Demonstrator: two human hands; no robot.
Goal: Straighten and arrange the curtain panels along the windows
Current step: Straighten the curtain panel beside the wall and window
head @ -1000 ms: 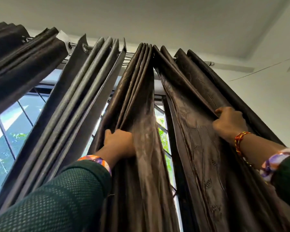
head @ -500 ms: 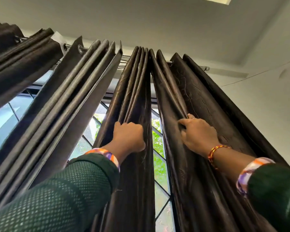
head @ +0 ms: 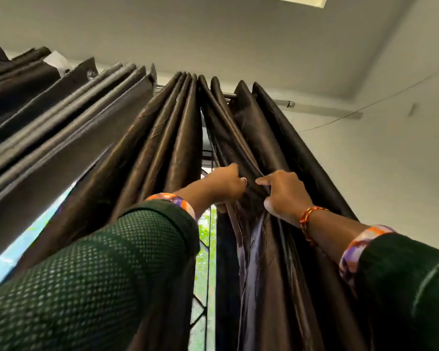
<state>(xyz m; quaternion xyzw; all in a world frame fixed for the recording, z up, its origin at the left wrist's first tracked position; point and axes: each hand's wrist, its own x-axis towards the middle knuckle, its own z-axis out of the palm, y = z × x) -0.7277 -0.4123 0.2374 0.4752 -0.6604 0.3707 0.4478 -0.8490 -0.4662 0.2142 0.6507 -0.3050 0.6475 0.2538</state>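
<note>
Head view, looking steeply up; entry as follows

Item 1: left hand (head: pixel 224 184), fingers curled round the inner fold of the right curtain panel (head: pixel 269 153), thumb showing toward the other hand
Item 2: right hand (head: pixel 283 192), just beside the left, fingers pinching the same bunch of dark brown cloth; the 2 hands are close together, nearly touching, both clamped on fabric
Item 3: middle curtain panel (head: pixel 167 138), hanging in tight pleats directly left of the left hand, not held
Item 4: curtain rod (head: pixel 279 101), well above both hands, its end cap beyond the right panel
Item 5: further panels (head: pixel 61 110) stacked to the far left of the left arm
Item 6: window (head: pixel 203 239), a narrow strip of greenery and grille below the left wrist, between the 2 nearer panels

Risks, as judged: a hard downward tug from both hands on 1 fold could strain the rings or jolt the rod; dragging sideways with pleats bunched may leave uneven gaps and keep the window strip uncovered

Not determinable: fingertips of both hands, buried in cloth; how the panels attach along most of the rod; lower hems, cut off below the sleeves (head: pixel 99 274); whether the held fold belongs wholly to 1 panel
</note>
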